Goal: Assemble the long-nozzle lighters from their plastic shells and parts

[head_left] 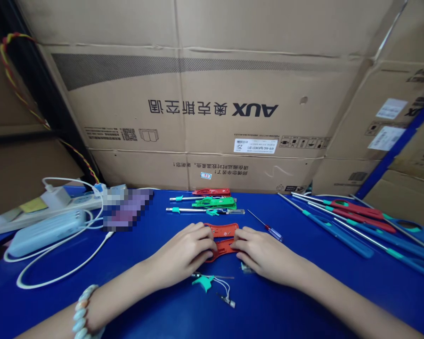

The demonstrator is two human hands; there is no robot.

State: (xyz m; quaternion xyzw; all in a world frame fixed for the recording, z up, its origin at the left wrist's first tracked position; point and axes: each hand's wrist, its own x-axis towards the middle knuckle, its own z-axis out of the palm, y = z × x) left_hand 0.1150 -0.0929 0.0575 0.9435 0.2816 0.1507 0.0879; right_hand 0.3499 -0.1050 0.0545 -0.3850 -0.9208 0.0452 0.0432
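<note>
Two orange-red plastic casing halves lie one above the other on the blue table, the upper half (222,230) and the lower half (224,246). My left hand (194,247) has its fingers closed around their left ends. Around the right ends, my right hand (256,249) is closed in the same way. The hollow inner side of the lower half shows, while my fingers cover both ends. Nearer to me lies a small teal trigger piece (203,282) beside white wires (225,288) and a small metal-tipped part (226,300). Something pale and clear (246,268) is partly hidden under my right hand.
Behind the hands are green casing halves (215,202), a red casing (211,192) and metal tubes (183,210). A screwdriver (273,232) lies right of them. Several long-tubed lighters (342,230) are at right. A power strip (88,200), light-blue power bank (45,233) and white cable (61,284) occupy the left.
</note>
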